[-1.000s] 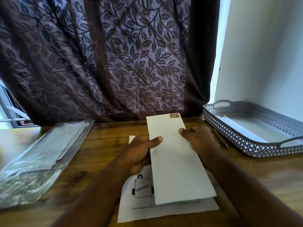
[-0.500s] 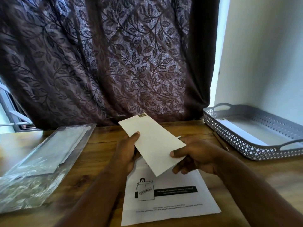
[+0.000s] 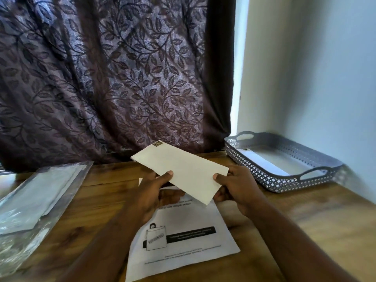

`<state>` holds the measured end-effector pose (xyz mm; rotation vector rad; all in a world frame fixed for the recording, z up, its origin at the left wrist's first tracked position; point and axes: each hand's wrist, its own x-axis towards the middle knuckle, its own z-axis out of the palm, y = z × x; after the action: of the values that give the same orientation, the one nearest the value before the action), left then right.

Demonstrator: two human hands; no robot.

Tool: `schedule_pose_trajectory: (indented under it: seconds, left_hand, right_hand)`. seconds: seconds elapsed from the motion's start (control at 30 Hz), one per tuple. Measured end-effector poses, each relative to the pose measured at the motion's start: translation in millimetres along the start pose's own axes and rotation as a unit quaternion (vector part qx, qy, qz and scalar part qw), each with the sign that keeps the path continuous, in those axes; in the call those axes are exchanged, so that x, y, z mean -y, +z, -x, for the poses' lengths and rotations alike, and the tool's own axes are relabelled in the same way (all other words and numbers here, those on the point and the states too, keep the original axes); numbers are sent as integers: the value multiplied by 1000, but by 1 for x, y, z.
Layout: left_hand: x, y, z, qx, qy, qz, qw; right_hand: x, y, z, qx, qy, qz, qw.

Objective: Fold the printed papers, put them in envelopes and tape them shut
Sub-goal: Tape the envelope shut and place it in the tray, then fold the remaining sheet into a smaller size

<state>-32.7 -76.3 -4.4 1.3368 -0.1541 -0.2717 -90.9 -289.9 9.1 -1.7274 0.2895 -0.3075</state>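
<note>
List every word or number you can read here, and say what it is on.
No text is legible.
The printed paper: upside-down lines, black banner and slanted label, all too blurred.
The envelope: corner stamp, too small.

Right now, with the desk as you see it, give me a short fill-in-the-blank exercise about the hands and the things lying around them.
1. The left hand and right hand hold the envelope over the printed paper, which is not yet ____.
2. On the table, the grey tray stands at the ____ edge.
3. The clear plastic bag lies at the ____ edge.

Missing words: folded; right; left.
</note>
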Motion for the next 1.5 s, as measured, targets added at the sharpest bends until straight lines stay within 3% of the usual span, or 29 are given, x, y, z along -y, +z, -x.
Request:
schedule_pose_trajectory:
  seconds: [0.2, 0.4, 0.63, 0.8, 0.83, 0.9, 0.93, 0.97, 1.03, 1.13, 1.27, 1.37, 1.5]
  left_hand:
    - [-2, 46, 24, 115, -9, -156, 981]
    - [6, 116, 34, 216, -2, -175, 961]
    - [43, 202, 34, 268, -5, -129, 955]
    - [70, 211, 36, 274, 76, -183, 941]
    - [74, 209, 37, 274, 92, -195, 937]
    - [80, 207, 36, 272, 106, -192, 937]
    - [82, 207, 36, 270, 112, -193, 937]
    - [84, 207, 36, 268, 119, -201, 935]
    - [87, 207, 37, 265, 136, -228, 927]
    - [86, 207, 39, 260, 155, -235, 924]
    - [85, 206, 36, 250, 168, -252, 920]
    - [87, 205, 36, 256, 166, -255, 918]
    - [91, 204, 35, 250, 183, -287, 907]
  right_hand:
    - [2, -87, 7, -134, -35, 33, 990]
    - [17, -168, -3, -236, -17, -54, 970]
    - [20, -190, -43, -235, 33, 18, 971]
    - [20, -186, -62, -158, 58, 51, 984]
    - [17, -188, -71, -84, 79, 21, 993]
    - [8, -192, -89, -108, 15, 117, 987]
    - [10, -191, -92, -122, 62, 39, 990]
    - [11, -184, -90, -149, 45, 8, 988]
    - [14, -178, -85, -213, 84, 116, 966]
    - [14, -171, -83, -184, 90, 255, 945]
    - [15, -159, -87, -206, 69, 457, 862]
    - [10, -153, -86, -191, 60, 529, 825]
    - [3, -150, -88, -185, 50, 544, 817]
